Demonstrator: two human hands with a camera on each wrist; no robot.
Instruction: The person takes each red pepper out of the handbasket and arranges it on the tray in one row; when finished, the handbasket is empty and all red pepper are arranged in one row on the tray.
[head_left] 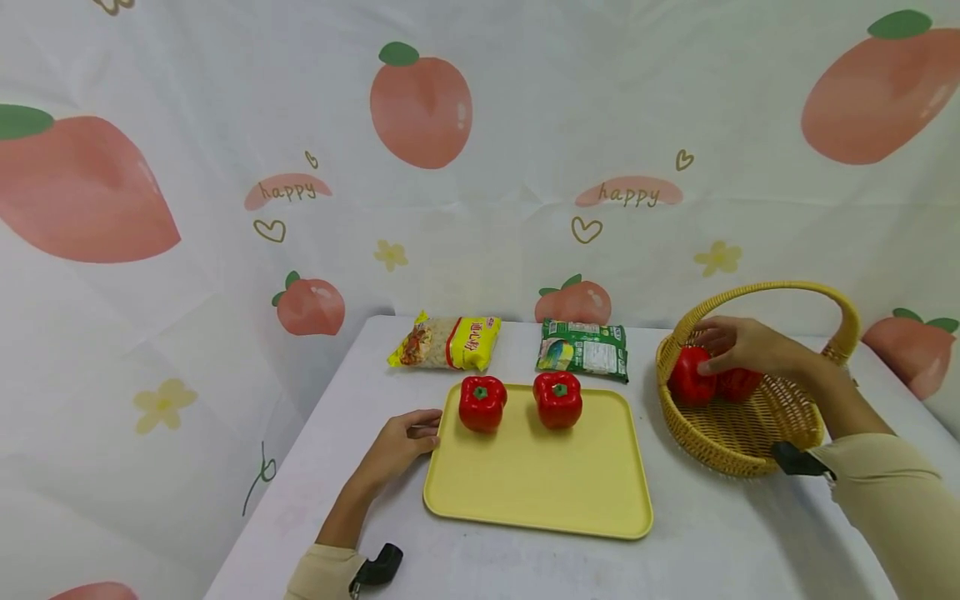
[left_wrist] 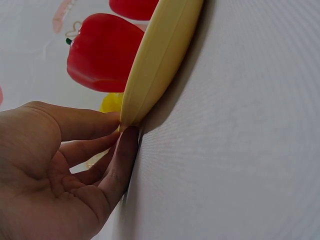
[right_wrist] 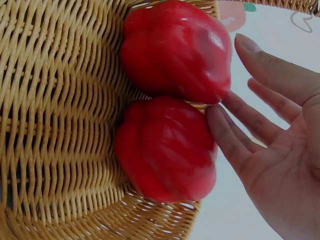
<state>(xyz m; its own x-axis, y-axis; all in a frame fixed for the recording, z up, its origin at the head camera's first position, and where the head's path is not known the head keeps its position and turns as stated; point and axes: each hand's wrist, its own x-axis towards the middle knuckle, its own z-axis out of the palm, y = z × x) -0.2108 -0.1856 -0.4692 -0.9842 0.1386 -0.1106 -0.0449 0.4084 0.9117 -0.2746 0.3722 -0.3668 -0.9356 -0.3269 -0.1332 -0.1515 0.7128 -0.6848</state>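
At frame right, your right hand (head_left: 738,343) has its grip spread; wrap the basket (head_left: 708,450)'s left pepper (head_left: 688,385) evenly. Your left hand (head_left: 397,443) pinches the tray (head_left: 540,487).

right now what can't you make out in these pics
- Head view: parts of the peppers in the basket, hidden by the right hand.
- Head view: fine print on the green packet, too small to read.
- Left wrist view: most of the yellow bag, behind the tray and left hand.
- Left wrist view: one tray pepper, cut off by the top edge.
- Right wrist view: the basket's far left, cut off by the picture's edge.
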